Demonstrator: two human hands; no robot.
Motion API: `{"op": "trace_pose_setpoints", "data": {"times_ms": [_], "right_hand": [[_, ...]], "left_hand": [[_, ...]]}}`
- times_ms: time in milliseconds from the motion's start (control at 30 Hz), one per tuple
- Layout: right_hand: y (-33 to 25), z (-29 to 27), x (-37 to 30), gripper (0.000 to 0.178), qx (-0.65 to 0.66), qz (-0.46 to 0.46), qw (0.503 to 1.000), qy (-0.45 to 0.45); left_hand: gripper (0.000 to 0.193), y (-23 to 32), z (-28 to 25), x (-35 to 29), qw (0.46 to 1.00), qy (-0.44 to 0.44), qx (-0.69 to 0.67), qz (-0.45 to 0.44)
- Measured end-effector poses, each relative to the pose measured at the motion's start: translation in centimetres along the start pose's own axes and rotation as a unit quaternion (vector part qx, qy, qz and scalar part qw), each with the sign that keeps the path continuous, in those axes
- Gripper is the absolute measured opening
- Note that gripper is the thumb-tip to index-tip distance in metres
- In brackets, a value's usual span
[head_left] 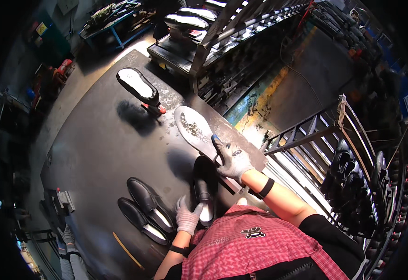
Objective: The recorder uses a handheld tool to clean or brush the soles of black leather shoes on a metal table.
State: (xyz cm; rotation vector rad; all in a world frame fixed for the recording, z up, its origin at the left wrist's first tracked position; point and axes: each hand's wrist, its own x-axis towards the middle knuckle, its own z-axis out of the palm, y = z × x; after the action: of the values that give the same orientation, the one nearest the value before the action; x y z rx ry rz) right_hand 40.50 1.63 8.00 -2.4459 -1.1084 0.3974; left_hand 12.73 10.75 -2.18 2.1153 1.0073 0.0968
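Observation:
My left hand, in a pale glove, has its fingers stretched out and its thumb apart, close against the heel of a black slip-on shoe. Whether the thumb touches it, I cannot tell. My right hand, gloved with dark blue on a fingertip, straddles the narrow part of a grey sole-shaped form, thumb and fingers at its two sides. The form's top surface is worn and speckled. Left of my left hand lie two more black slip-on shoes, side by side, pale insoles showing at the heels.
A white-topped, black-edged sole form stands on a red mount at the dark table's far end. Beyond is a metal-framed conveyor with similar forms. Black shoes hang on a rack at right. Another person's gloved hand is at lower left.

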Motion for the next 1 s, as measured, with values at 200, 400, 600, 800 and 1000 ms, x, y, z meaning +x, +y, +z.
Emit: {"op": "trace_pose_setpoints", "data": {"times_ms": [200, 400, 600, 800, 1000], "right_hand": [[1.1, 0.7, 0.7, 0.088, 0.004, 0.044, 0.999, -0.025], [-1.4, -0.1, -2.4, 0.091, -0.014, 0.014, 0.995, -0.1], [-0.7, -1.2, -3.1, 0.097, -0.017, 0.051, 0.993, -0.105], [2.5, 0.5, -2.9, 0.104, 0.009, 0.032, 0.992, -0.122], [10.2, 6.2, -8.4, 0.134, 0.174, 0.131, 0.966, -0.136]], "left_hand": [[0.082, -1.2, 2.5, -3.0, 0.965, -0.116, 0.008, -0.234], [0.075, -19.0, 10.2, -6.2, 0.947, -0.161, -0.059, -0.272], [0.072, -19.5, 5.4, -11.6, 0.985, -0.069, -0.097, -0.127], [0.081, 0.2, -1.6, -6.9, 0.964, -0.009, -0.256, -0.079], [0.033, 4.0, -4.8, -2.1, 0.749, 0.108, -0.601, -0.257]]}}
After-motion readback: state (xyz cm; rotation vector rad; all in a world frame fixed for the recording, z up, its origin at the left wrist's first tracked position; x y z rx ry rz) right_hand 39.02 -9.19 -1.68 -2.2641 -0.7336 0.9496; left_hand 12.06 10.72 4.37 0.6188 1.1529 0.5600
